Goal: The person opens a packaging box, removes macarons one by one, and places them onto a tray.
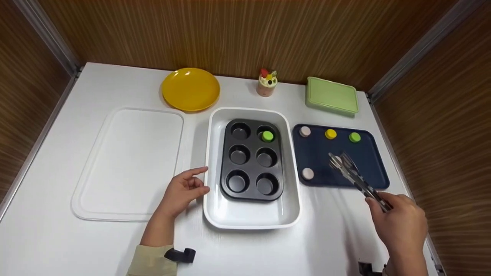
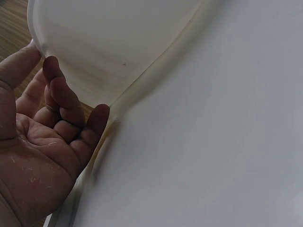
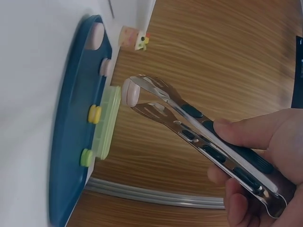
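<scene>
My right hand [image 1: 402, 218] grips metal tongs [image 3: 208, 137] with dark inserts on their arms. Between the tong tips, over the dark blue tray [image 1: 326, 153], sits a pale pink macaron [image 3: 129, 92]. On that tray lie two more pale pink macarons, a yellow macaron [image 1: 330, 133] and a green macaron [image 1: 355, 137]. My left hand [image 1: 184, 193] touches the left side of a white tub [image 1: 253, 220] with thumb and index finger apart, the other fingers bent. Inside the tub is a black muffin pan [image 1: 252, 165]; its back right cup holds a bright green macaron [image 1: 267, 136].
A white lid [image 1: 130, 161] lies left of the tub. Along the back stand a yellow plate [image 1: 191, 89], a small cupcake-like figure [image 1: 266, 83] and a light green box [image 1: 332, 96]. Wood-grain panels [image 1: 230, 34] close off the back and both sides.
</scene>
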Action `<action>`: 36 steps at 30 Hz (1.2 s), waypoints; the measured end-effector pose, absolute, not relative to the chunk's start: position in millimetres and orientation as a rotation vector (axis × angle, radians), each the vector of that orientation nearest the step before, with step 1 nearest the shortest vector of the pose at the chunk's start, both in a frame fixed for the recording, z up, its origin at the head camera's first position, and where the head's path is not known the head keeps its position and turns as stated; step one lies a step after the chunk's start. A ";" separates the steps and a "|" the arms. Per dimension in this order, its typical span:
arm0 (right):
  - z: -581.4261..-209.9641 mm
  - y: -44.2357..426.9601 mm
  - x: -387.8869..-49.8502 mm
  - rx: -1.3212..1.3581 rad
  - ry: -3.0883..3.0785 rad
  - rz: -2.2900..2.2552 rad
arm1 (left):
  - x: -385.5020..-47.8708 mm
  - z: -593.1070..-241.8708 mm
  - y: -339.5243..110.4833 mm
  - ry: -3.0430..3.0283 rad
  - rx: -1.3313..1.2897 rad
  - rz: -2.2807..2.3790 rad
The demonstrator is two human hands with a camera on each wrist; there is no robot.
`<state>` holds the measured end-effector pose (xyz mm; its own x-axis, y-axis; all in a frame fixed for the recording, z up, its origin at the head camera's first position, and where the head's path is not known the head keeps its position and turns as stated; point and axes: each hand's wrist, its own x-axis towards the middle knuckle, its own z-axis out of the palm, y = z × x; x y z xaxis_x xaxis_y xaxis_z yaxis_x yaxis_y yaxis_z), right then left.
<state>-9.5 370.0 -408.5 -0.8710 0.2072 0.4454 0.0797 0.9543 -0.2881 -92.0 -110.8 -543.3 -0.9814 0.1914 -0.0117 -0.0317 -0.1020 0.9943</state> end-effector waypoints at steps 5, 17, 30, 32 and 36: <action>-413.8 375.5 -9.9 -0.248 -2.668 0.352 | -92.1 -545.4 -111.5 1.991 0.184 2.225; -422.1 385.9 -7.4 -0.330 -2.740 0.357 | -91.9 -544.0 -111.2 1.992 0.204 2.229; -428.9 393.3 -9.5 -0.367 -2.805 0.351 | -92.2 -544.3 -111.5 1.995 0.212 2.230; -429.9 394.1 -10.1 -0.358 -2.804 0.347 | -92.2 -544.1 -111.5 1.998 0.214 2.228; -430.9 395.1 -10.9 -0.354 -2.812 0.343 | -92.1 -543.8 -111.6 1.997 0.215 2.229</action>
